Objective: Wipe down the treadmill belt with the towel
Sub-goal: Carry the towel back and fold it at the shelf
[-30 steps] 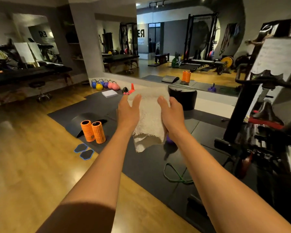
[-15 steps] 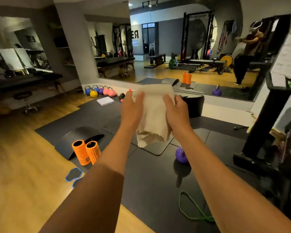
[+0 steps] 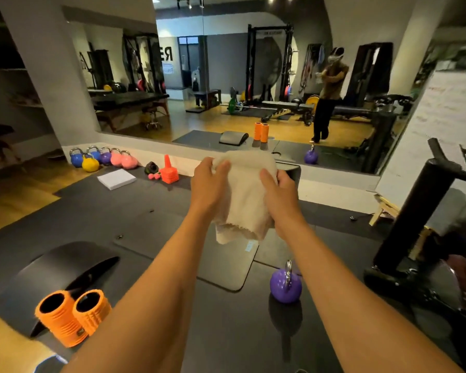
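Wall mirror: upper centre, reflecting the gym.
Black floor mats: across the middle and lower frame.
Towel: cream, bunched, held up at frame centre between both hands, lower edge hanging free above the mats.
Left hand: fingers curled over the towel's upper left.
Right hand: gripping its right side.
Orange foam rollers: pair, lower left.
Purple kettlebell: lower centre-right, on the mats.
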Motion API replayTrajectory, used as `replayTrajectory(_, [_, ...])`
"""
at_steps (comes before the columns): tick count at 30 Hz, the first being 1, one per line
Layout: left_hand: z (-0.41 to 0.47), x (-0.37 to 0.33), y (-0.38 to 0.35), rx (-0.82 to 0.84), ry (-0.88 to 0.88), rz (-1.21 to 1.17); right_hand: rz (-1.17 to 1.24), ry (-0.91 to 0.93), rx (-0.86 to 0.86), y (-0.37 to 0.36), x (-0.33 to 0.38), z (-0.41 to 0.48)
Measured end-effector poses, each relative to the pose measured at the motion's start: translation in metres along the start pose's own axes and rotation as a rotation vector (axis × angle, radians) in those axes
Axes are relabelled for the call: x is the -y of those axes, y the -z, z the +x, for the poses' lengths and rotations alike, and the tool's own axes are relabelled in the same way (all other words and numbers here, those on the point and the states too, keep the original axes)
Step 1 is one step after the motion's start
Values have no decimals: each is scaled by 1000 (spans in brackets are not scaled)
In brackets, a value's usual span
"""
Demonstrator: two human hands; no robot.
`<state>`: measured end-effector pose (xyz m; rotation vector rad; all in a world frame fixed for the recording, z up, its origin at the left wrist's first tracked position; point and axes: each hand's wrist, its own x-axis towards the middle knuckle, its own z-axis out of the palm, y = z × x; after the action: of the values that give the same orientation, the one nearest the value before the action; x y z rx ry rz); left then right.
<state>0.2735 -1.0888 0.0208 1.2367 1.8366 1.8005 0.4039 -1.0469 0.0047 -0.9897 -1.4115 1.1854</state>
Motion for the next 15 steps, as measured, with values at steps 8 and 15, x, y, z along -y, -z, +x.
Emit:
replayTrajectory(8, [172, 87, -70, 80, -32, -6, -27, -15, -131, -56, -50, 173])
replayTrajectory(15, [343, 138, -120, 139, -10, 11, -14, -59, -183, -113, -85, 344])
